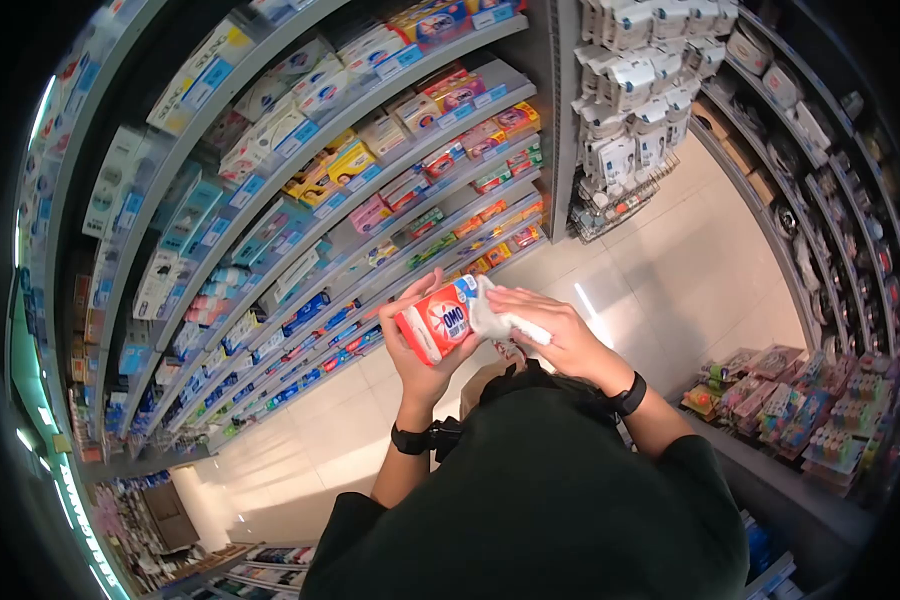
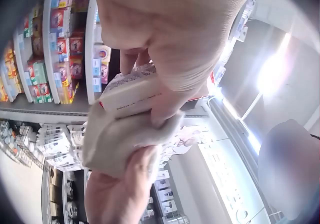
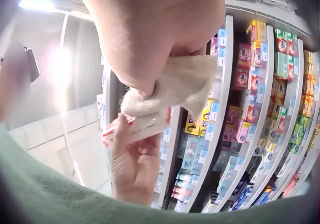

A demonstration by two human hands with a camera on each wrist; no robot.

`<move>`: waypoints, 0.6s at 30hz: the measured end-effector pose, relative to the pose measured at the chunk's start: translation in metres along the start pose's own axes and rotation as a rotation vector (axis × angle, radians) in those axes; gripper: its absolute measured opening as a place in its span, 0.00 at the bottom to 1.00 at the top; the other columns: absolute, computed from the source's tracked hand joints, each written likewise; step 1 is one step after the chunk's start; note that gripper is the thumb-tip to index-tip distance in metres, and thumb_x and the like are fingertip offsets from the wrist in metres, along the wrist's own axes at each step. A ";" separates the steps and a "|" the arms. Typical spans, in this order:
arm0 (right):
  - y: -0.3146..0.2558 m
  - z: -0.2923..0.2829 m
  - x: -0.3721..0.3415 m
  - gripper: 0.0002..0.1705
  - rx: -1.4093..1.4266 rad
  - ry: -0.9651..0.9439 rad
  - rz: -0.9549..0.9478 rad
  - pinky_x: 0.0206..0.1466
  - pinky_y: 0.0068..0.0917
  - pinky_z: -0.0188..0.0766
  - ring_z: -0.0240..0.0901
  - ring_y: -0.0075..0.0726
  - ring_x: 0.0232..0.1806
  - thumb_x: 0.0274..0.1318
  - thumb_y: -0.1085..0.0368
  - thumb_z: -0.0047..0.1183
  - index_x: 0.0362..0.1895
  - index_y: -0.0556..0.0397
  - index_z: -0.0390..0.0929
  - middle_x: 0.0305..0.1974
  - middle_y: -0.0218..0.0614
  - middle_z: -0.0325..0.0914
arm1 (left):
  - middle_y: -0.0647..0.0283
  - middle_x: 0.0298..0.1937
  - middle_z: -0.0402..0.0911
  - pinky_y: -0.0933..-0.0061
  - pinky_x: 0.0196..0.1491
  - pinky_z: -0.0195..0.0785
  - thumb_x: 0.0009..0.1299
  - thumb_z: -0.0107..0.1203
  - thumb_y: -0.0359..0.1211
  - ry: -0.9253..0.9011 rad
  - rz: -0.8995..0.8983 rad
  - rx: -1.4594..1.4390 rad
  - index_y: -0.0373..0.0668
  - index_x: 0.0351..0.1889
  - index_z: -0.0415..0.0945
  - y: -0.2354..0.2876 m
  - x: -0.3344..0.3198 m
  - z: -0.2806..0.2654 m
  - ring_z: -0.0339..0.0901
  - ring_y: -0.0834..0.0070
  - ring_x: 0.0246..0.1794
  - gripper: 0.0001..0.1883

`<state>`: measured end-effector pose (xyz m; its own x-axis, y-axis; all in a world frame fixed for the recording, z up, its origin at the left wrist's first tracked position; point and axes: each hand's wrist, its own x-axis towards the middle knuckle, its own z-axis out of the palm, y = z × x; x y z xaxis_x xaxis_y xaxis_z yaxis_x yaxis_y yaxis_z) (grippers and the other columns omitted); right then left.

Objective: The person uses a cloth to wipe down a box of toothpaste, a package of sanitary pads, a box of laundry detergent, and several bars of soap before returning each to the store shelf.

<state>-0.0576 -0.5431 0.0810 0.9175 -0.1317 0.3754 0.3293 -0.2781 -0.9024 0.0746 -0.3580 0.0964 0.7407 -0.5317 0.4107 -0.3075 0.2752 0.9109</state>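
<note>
Dark green cloth of the person's shirt (image 1: 530,490) takes up the near foreground, and just past it two hands meet over a red OMO box (image 1: 437,322) held up in mid-air. Its printed face is turned up toward the head camera, tilted so that one end sits higher. The left hand (image 1: 418,370) grips the box from its far end and sides: thumb along the lower edge, fingers reaching round the opposite edge, so the box sits well inside that grasp. The right hand (image 1: 565,330) holds a pale, fuzzy cloth (image 1: 490,318), its fingers lying over the top and its thumb pressed in from the other side, as the left wrist view shows. That cloth touches the end of the box nearest the right hand, and a fold of it hangs past the fingers. Black bands circle both wrists. From where I stand, the grey shelf edges (image 1: 470,42) run in a long curve past the left hand, packed with boxes and blue price tags, well apart from the OMO box. Bare pale floor (image 1: 720,265) opens ahead and to the right, bounded by the white packs (image 1: 640,85) on their stand and a curving rack beyond. By the right elbow, bright packets (image 1: 780,400) fill a low shelf, the closest edge on that side.
</note>
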 end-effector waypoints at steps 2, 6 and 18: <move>0.015 -0.003 0.002 0.22 -0.166 0.037 0.094 0.74 0.41 0.70 0.74 0.48 0.71 0.73 0.60 0.57 0.65 0.57 0.79 0.65 0.42 0.82 | 0.41 0.74 0.66 0.43 0.78 0.60 0.53 0.79 0.23 0.009 0.010 -0.034 0.44 0.62 0.58 0.013 0.001 -0.010 0.62 0.44 0.80 0.44; 0.021 0.018 0.023 0.26 0.581 0.141 0.551 0.61 0.27 0.75 0.79 0.23 0.55 0.79 0.53 0.51 0.65 0.63 0.77 0.55 0.35 0.84 | 0.37 0.80 0.58 0.42 0.79 0.58 0.59 0.72 0.23 -0.008 -0.028 -0.192 0.43 0.73 0.50 0.022 -0.005 -0.020 0.58 0.41 0.81 0.48; -0.009 0.048 0.071 0.24 0.134 0.162 0.203 0.72 0.33 0.67 0.74 0.43 0.72 0.77 0.59 0.54 0.68 0.59 0.77 0.68 0.47 0.78 | 0.55 0.56 0.87 0.66 0.60 0.77 0.57 0.77 0.27 0.118 -0.254 0.275 0.35 0.57 0.83 0.021 -0.012 -0.032 0.85 0.68 0.55 0.28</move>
<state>0.0155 -0.5041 0.1062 0.9235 -0.3252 0.2036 0.1794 -0.1033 -0.9783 0.0784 -0.3203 0.1091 0.8725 -0.4552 0.1776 -0.2420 -0.0869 0.9664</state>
